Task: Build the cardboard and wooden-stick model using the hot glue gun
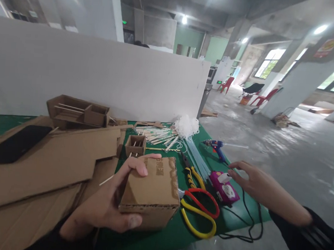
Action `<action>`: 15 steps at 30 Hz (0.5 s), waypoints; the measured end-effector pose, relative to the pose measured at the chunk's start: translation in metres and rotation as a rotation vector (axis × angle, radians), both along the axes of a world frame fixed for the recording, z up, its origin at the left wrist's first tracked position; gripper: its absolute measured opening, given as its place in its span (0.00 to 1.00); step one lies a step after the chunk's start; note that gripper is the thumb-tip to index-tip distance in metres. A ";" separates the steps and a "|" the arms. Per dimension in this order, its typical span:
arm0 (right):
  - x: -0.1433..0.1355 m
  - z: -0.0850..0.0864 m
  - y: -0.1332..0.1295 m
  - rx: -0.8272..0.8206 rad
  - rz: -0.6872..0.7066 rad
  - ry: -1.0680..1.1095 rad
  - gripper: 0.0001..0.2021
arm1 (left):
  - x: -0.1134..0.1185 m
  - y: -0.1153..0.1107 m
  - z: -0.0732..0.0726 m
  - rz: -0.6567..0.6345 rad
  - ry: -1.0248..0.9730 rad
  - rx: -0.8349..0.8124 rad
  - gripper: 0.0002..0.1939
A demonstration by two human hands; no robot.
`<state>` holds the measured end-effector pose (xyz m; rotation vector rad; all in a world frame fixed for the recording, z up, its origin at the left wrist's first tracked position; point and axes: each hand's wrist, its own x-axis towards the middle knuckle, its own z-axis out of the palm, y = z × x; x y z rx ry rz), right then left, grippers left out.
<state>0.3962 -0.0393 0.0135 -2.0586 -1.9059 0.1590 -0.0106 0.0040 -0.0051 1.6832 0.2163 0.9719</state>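
Observation:
My left hand (120, 198) is wrapped around a small cardboard box (153, 189), thumb at its near side and fingers over the top. The box has printed characters on its upper face and a rough corrugated edge. Over the table's right edge, my right hand (245, 177) is held with fingers extended, near a purple power strip (224, 190) with a white plug (224, 178) in it. A blue glue gun (217, 149) with a clear glue stick stands just beyond, its dark cord passing by my right fingertips. Whether they touch the cord is unclear.
Scissors (202, 212) with red and yellow handles and yellow-black pliers (192, 173) lie beside the box. Behind are a small open box (135, 145), bundled sticks (157, 135) and clear glue sticks (196, 158). Cardboard sheets (45, 158), a black phone-like slab (18, 144) and a divided cardboard box (78, 112) occupy the left.

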 end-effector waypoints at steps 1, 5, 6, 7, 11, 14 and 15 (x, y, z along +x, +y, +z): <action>-0.019 0.010 -0.015 0.014 0.048 0.030 0.17 | -0.001 0.000 0.001 -0.004 0.013 0.002 0.32; -0.089 0.040 -0.052 0.197 0.228 0.150 0.11 | -0.001 -0.002 0.002 0.016 -0.001 -0.037 0.32; -0.102 0.043 -0.054 0.253 0.251 0.194 0.09 | 0.000 -0.003 0.002 0.023 -0.012 -0.046 0.32; -0.112 0.044 -0.054 0.300 0.255 0.241 0.08 | 0.000 -0.004 0.002 0.033 -0.022 -0.051 0.32; -0.137 0.027 -0.044 0.252 0.232 0.521 0.16 | 0.000 -0.003 0.001 0.043 -0.018 -0.022 0.32; -0.152 -0.002 -0.038 -0.009 0.348 0.760 0.48 | -0.001 0.000 0.003 0.010 -0.004 -0.002 0.33; -0.157 -0.012 -0.037 -0.040 0.362 0.828 0.56 | -0.002 0.001 0.004 0.008 0.001 0.008 0.33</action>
